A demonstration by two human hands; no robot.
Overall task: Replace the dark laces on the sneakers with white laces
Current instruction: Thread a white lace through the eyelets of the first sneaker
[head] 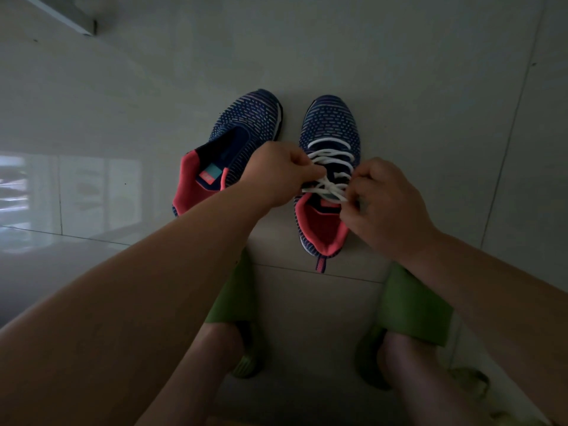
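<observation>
I see my left hand (278,173) and right hand (382,204) each pinching the white cord lace (327,187) over the right blue knit sneaker (330,124) on the grey tiled floor (399,87); the unlaced left sneaker (239,130) sits just beside

Green slippers (415,309) are seen at the bottom, on a glossy tiled floor (399,56).
</observation>
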